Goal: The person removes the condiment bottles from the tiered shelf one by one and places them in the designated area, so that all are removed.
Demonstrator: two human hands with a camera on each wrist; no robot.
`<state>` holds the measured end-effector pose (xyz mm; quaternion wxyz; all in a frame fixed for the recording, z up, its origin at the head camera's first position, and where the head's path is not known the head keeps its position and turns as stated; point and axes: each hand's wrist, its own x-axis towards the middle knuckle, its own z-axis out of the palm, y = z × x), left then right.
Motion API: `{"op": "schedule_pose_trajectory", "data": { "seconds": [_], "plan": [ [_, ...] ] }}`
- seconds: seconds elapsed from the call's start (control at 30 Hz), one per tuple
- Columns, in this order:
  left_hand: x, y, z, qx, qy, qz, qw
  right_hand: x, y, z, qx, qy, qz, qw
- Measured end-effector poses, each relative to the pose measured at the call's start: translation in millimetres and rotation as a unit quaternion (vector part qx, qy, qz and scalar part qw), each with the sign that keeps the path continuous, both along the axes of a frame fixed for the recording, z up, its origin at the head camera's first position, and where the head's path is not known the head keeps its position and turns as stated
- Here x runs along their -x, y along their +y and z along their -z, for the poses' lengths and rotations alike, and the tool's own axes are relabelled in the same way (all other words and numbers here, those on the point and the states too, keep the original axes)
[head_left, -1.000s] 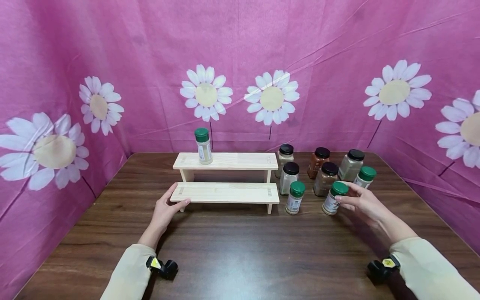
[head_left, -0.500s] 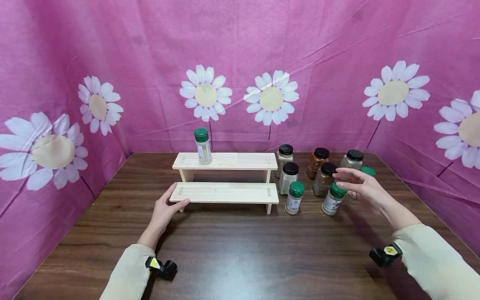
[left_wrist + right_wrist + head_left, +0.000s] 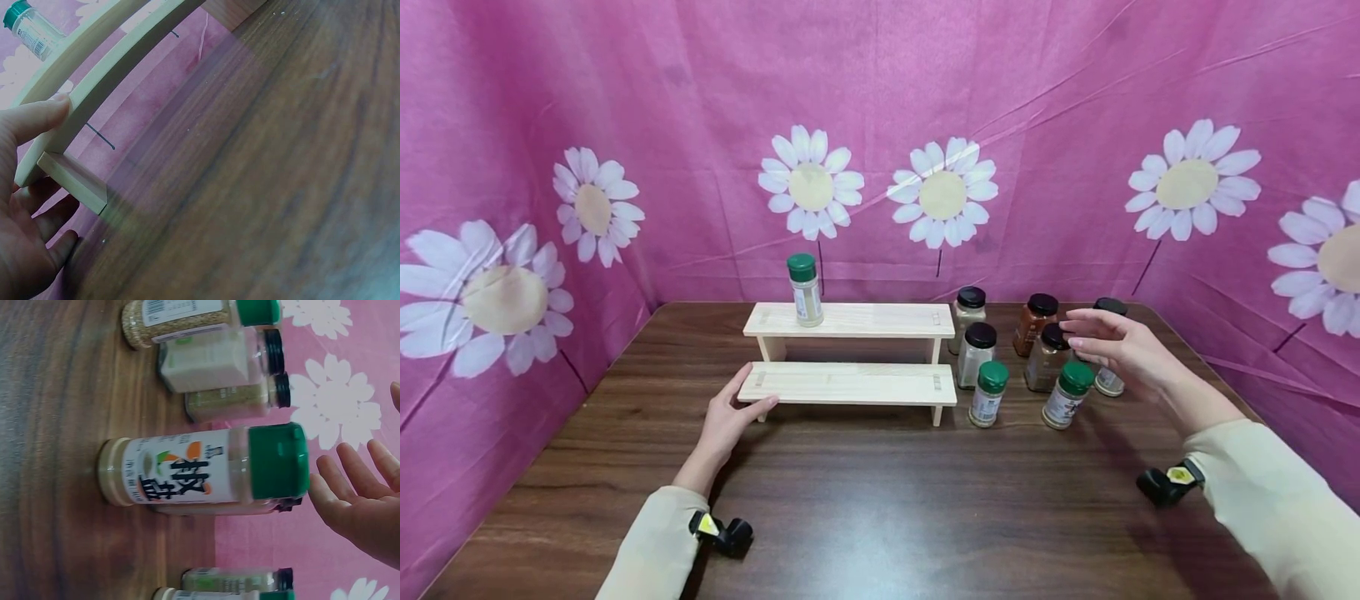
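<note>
A two-tier wooden shelf rack (image 3: 850,383) stands on the table. My left hand (image 3: 722,429) grips the left end of its lower tier, with the thumb (image 3: 44,119) on the board and the other fingers reaching beneath. One green-capped spice jar (image 3: 808,302) is upright on the upper tier, left of centre. My right hand (image 3: 1123,354) hovers over the jars on the right, its fingers loosely spread and nothing held. Just below it is a green-capped spice jar (image 3: 1063,404) with a printed label (image 3: 178,467). Another green-capped jar (image 3: 1108,383) is partly hidden behind this hand.
Right of the rack stand a green-capped jar (image 3: 987,400) and black-capped jars, among them a pale one (image 3: 976,358), a reddish one (image 3: 1034,329) and a brown one (image 3: 1047,365). A pink flowered cloth (image 3: 880,125) hangs around the brown wooden table (image 3: 880,500).
My right hand has let go of the front green-capped jar and risen up and back over the rear jars. That jar stays about where it was. The left hand keeps its grip.
</note>
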<state>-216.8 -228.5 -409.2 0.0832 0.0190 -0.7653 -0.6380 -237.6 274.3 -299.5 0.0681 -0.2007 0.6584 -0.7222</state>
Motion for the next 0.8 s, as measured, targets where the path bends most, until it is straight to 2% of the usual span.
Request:
{"op": "schedule_pose_trajectory", "data": {
  "seconds": [0.27,0.4,0.47,0.53,0.63,0.8],
  "plan": [
    [0.5,0.6,-1.2,0.009,0.001,0.002,1.0000,0.9,-5.5,-10.9,-0.020,-0.008,0.005,0.9997],
    [0.1,-0.3,-1.7,0.009,-0.001,0.000,1.0000,4.2,-13.3,-14.9,-0.091,-0.014,0.051,0.9944],
    [-0.3,-0.5,-2.1,0.009,-0.001,0.000,1.0000,6.7,-18.5,-16.8,-0.119,-0.013,0.059,0.9910],
    [-0.6,-0.7,-2.0,0.011,-0.004,-0.001,0.9999,8.8,-24.2,-18.7,-0.137,-0.013,0.061,0.9885],
    [-1.0,-0.6,-1.5,0.009,-0.004,0.000,0.9999,11.0,-33.6,-21.7,-0.133,-0.016,0.046,0.9899],
    [-0.8,-0.8,-0.5,0.007,0.000,0.001,1.0000,14.5,-49.7,-25.2,-0.165,-0.013,0.050,0.9850]
  ]
}}
